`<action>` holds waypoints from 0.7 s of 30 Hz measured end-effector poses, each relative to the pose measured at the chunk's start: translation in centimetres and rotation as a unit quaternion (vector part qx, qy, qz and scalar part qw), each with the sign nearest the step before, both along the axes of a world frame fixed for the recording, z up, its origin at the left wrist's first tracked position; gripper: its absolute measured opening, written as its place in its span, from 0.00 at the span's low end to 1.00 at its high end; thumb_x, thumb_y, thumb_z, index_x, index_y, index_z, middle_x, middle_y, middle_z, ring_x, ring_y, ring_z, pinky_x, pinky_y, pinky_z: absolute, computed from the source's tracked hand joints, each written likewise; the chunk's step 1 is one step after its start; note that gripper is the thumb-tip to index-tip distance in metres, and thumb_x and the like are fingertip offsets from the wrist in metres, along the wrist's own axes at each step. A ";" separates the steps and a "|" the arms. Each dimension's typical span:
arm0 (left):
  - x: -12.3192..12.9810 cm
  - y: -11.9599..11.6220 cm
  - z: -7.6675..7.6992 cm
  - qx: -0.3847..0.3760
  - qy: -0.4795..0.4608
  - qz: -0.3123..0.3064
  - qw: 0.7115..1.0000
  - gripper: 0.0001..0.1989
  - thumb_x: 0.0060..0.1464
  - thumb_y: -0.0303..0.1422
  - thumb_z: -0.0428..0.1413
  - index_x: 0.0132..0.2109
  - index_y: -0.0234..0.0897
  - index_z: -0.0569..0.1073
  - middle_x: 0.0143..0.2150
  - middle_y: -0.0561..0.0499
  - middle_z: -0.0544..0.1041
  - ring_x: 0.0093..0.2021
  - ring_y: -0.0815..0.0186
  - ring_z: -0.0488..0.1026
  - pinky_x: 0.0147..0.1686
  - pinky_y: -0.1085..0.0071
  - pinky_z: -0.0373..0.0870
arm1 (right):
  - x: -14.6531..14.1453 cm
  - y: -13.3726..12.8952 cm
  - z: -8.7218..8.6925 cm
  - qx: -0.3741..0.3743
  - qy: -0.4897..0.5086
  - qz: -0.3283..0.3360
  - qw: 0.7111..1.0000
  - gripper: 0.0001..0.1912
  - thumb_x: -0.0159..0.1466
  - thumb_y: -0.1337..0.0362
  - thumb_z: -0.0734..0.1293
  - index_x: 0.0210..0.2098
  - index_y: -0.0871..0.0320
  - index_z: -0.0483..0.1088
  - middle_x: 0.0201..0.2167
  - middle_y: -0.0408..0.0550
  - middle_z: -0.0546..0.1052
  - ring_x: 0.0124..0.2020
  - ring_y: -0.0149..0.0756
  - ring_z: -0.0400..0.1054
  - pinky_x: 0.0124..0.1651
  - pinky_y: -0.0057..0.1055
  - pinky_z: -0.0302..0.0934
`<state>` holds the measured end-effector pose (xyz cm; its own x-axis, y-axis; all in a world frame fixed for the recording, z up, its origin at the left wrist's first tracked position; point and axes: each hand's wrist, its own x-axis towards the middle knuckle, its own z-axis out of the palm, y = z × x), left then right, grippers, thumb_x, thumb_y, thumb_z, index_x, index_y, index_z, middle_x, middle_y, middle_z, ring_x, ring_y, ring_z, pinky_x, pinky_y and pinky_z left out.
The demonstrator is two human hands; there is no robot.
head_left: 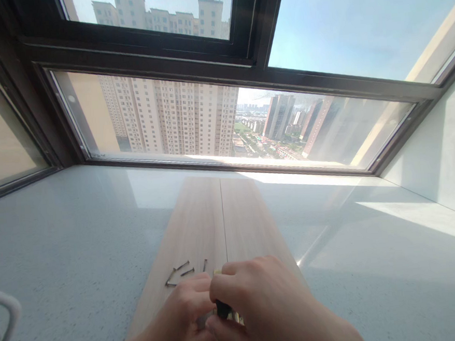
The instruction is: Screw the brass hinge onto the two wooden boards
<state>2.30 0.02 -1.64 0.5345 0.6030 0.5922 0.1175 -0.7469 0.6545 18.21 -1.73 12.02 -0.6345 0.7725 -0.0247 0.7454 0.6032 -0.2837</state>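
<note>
Two pale wooden boards lie side by side, the left board and the right board meeting along a thin dark seam. Over their near end, my right hand is closed around a small black object, perhaps a tool's handle; most of it is hidden. My left hand touches the right one, its fingers curled and pressed together at the same spot. Bits of brass-coloured metal show between and beneath my fingers, its shape mostly covered. Several loose screws rest on the left board, just beyond my left hand.
Beneath the boards is a speckled white sill. A dark window frame bounds it at the back, with tall buildings outside. A white wall rises at right. Curved white tubing enters at the left edge.
</note>
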 end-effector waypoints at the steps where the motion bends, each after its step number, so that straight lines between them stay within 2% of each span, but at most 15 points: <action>1: -0.1 0.0 0.0 0.000 0.006 0.005 1.000 0.06 0.53 0.31 0.51 0.29 0.37 0.68 0.29 0.53 0.73 0.30 0.67 0.69 0.32 0.74 0.62 | 0.0 0.0 0.0 -0.003 -0.001 -0.002 1.000 0.06 0.57 0.61 0.66 0.27 0.56 0.67 0.26 0.38 0.74 0.23 0.26 0.52 0.24 0.28 0.36; 4: -0.1 0.0 0.3 -0.010 0.003 0.023 1.000 0.07 0.54 0.31 0.51 0.28 0.38 0.68 0.28 0.53 0.73 0.30 0.67 0.69 0.31 0.74 0.62 | 0.0 0.1 -0.2 -0.008 -0.004 -0.017 1.000 0.08 0.56 0.59 0.68 0.26 0.56 0.67 0.23 0.38 0.73 0.22 0.26 0.51 0.23 0.28 0.37; 8: 0.2 0.0 0.4 -0.013 -0.012 0.003 1.000 0.10 0.55 0.30 0.49 0.26 0.37 0.65 0.27 0.54 0.72 0.28 0.68 0.68 0.29 0.74 0.61 | 0.1 0.0 -0.1 -0.014 -0.006 -0.019 1.000 0.10 0.55 0.55 0.70 0.27 0.54 0.69 0.24 0.38 0.73 0.22 0.27 0.52 0.23 0.27 0.38; 11: 0.4 0.0 0.2 -0.018 -0.014 0.010 1.000 0.07 0.51 0.29 0.49 0.26 0.37 0.64 0.28 0.53 0.71 0.29 0.68 0.70 0.29 0.74 0.61 | 0.0 0.1 0.2 -0.025 -0.017 0.006 1.000 0.08 0.55 0.56 0.71 0.32 0.53 0.72 0.28 0.38 0.75 0.23 0.27 0.57 0.23 0.27 0.39; 15: 0.4 0.1 -0.1 -0.009 -0.017 0.010 1.000 0.02 0.47 0.28 0.50 0.28 0.38 0.66 0.28 0.54 0.73 0.29 0.67 0.71 0.30 0.73 0.62 | -0.3 0.3 0.2 -0.022 -0.031 0.011 0.999 0.07 0.57 0.59 0.69 0.29 0.56 0.71 0.28 0.40 0.76 0.24 0.28 0.59 0.23 0.28 0.39; 18: 0.3 0.0 -0.2 -0.020 -0.038 0.026 0.999 0.03 0.46 0.28 0.51 0.30 0.39 0.67 0.29 0.54 0.74 0.30 0.67 0.72 0.31 0.73 0.62 | -0.4 0.3 0.1 -0.027 -0.026 0.010 0.999 0.09 0.58 0.57 0.69 0.30 0.56 0.72 0.29 0.40 0.77 0.24 0.28 0.60 0.23 0.28 0.39; 21: 0.4 -0.1 0.1 -0.025 -0.039 0.025 0.999 0.03 0.47 0.28 0.51 0.27 0.38 0.65 0.26 0.55 0.73 0.27 0.69 0.70 0.29 0.74 0.61 | -0.4 0.3 0.2 -0.029 -0.030 -0.003 0.999 0.10 0.57 0.55 0.70 0.31 0.55 0.72 0.29 0.40 0.77 0.24 0.28 0.60 0.23 0.28 0.39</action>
<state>2.74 -0.04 -1.56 0.4557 0.6573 0.6002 0.1006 -0.7080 0.6990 17.86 -1.45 12.18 -0.6265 0.7720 -0.1078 0.7654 0.5830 -0.2727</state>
